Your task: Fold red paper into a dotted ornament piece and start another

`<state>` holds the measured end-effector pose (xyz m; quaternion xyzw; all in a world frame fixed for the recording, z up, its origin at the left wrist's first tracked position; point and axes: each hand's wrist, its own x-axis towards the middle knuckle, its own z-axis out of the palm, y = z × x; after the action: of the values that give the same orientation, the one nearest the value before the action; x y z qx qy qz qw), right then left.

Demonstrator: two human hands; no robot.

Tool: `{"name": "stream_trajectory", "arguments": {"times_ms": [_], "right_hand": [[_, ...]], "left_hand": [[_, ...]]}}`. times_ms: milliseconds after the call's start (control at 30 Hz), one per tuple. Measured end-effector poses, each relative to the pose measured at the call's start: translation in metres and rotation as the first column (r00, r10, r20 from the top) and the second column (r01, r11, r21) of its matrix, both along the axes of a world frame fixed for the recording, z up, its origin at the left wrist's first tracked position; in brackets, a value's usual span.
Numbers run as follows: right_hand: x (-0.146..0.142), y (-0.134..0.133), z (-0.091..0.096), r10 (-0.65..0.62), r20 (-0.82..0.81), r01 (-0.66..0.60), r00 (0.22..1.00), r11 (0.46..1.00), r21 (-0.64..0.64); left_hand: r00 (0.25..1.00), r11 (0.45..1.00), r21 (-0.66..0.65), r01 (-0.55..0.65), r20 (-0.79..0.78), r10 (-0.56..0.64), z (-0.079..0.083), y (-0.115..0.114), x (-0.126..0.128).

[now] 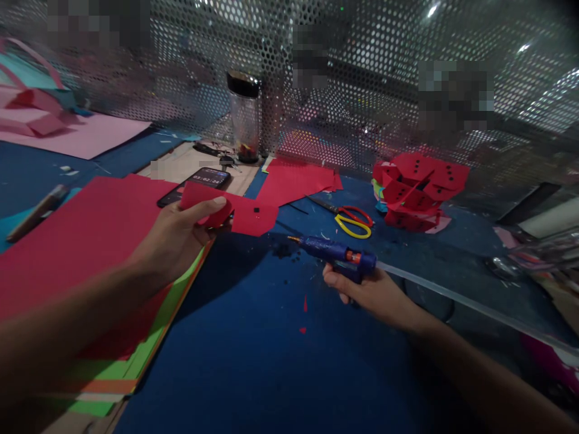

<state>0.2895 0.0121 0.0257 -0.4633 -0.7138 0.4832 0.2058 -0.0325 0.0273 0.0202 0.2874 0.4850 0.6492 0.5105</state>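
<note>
A cut piece of red paper with a small black square and dots on it is pinched in my left hand, raised above the table. My right hand grips a blue hot glue gun by its handle. Its nozzle points left toward the red paper, a little apart from it. A long clear glue stick trails out of the gun's back to the right. Small black bits lie on the blue table beneath the nozzle, and tiny red scraps lie nearer to me.
Scissors with red and yellow handles lie beyond the gun. Folded red paper pieces are piled at right. Stacked coloured sheets cover the left. A phone, a lidded jar and a perforated metal screen stand behind.
</note>
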Motion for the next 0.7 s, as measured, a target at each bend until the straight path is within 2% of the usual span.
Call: {"name": "stream_trajectory", "arguments": {"times_ms": [100, 233, 433, 700], "right_hand": [[0.004, 0.004, -0.001, 0.014, 0.069, -0.014, 0.998, 1.000, 0.005], [0.009, 0.008, -0.003, 0.001, 0.159, 0.009, 0.987, 0.998, -0.060], [0.012, 0.009, -0.003, 0.052, 0.333, -0.031, 0.941, 0.997, -0.069], [0.011, 0.009, 0.000, 0.056, 0.397, -0.043, 0.916, 0.998, -0.041]], "left_hand": [[0.999, 0.999, 0.009, -0.037, -0.011, 0.037, 0.000, 0.004, -0.005], [0.999, 0.999, 0.010, -0.045, -0.011, 0.045, -0.001, 0.005, -0.007], [0.999, 0.999, 0.015, -0.042, -0.018, 0.042, -0.001, 0.005, -0.004], [0.999, 0.999, 0.005, -0.037, -0.014, 0.037, 0.000, 0.004, -0.001]]}}
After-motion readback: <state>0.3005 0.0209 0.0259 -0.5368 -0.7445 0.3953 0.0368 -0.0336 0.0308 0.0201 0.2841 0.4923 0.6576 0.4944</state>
